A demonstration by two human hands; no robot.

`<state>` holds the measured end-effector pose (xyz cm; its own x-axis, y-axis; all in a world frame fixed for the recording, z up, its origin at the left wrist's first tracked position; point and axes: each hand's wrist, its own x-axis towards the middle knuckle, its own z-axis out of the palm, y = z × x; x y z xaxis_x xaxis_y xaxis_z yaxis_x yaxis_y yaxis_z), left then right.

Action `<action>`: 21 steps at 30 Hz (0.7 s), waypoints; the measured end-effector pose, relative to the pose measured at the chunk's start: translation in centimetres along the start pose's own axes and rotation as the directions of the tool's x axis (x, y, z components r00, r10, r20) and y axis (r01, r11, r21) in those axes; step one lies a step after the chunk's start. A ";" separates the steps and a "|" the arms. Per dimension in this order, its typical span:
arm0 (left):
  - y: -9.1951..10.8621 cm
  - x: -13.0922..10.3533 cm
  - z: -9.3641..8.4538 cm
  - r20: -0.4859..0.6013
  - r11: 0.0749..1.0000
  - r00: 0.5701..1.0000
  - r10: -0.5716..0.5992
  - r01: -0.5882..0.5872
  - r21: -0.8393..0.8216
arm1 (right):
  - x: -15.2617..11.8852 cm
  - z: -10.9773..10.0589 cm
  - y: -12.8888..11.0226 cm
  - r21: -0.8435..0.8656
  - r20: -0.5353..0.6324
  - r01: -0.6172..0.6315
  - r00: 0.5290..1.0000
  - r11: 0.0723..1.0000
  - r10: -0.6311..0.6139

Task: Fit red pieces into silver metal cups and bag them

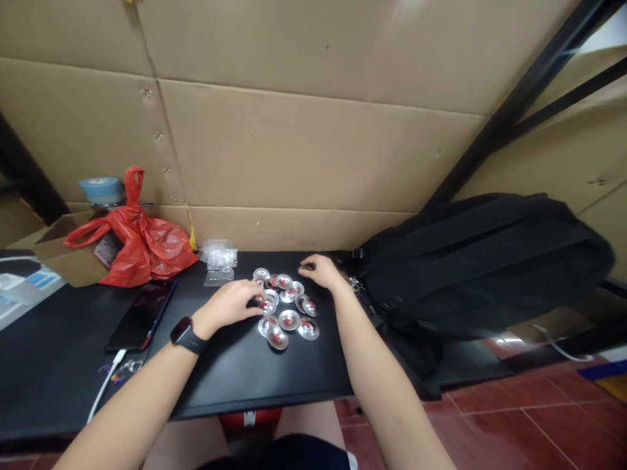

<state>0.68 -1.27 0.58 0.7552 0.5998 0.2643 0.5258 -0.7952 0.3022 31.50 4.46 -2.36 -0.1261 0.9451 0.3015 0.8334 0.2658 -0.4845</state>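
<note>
Several small round silver metal dishes (289,320) lie in a loose cluster on the black tabletop, some overlapping, with red marks or reflections at their centres. My left hand (239,300) reaches in from the left. Its thumb and fingers are apart, touching or nearly touching a silver dish (268,301) at the cluster's left side; the fingers partly cover it. At the upper right of the cluster, my right hand (321,269) rests near the table with its fingers loosely curved and a gap between thumb and forefinger. Nothing can be made out in that gap.
Clear plastic packets (219,260) lie behind my left hand. Left of them are a red plastic bag (147,245), a cardboard box (73,258) and a phone (142,316) with a white cable (105,385). A black backpack (480,267) stands right, against a cardboard wall (294,143).
</note>
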 end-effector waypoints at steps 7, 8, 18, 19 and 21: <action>0.4 0.5 2.2 -0.155 1.000 0.988 -0.030 0.031 0.000 | -1.1 -1.1 -6.9 0.273 0.167 0.176 0.960 0.946 -0.227; 0.3 0.5 2.1 -0.201 0.998 0.978 -0.054 0.050 -0.024 | -1.4 -1.0 -7.9 0.326 0.219 0.200 0.935 0.924 -0.280; 1.2 0.3 0.3 -0.486 0.947 0.835 -0.260 0.123 -0.297 | -2.5 2.0 -12.4 0.258 0.140 0.377 0.896 0.890 -0.421; 1.2 0.3 0.2 -0.511 0.944 0.814 -0.278 0.132 -0.304 | -2.5 2.2 -12.4 0.295 0.122 0.359 0.905 0.885 -0.408; 1.1 0.2 -0.1 -0.569 0.933 0.756 -0.323 0.155 -0.324 | -2.4 2.3 -12.3 0.400 0.084 0.302 0.928 0.865 -0.363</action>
<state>1.39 -1.97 1.04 0.1784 0.7615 0.6232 0.4811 -0.6200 0.6198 20.33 -0.61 1.01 -0.4642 0.7967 0.3870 0.4680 0.5916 -0.6565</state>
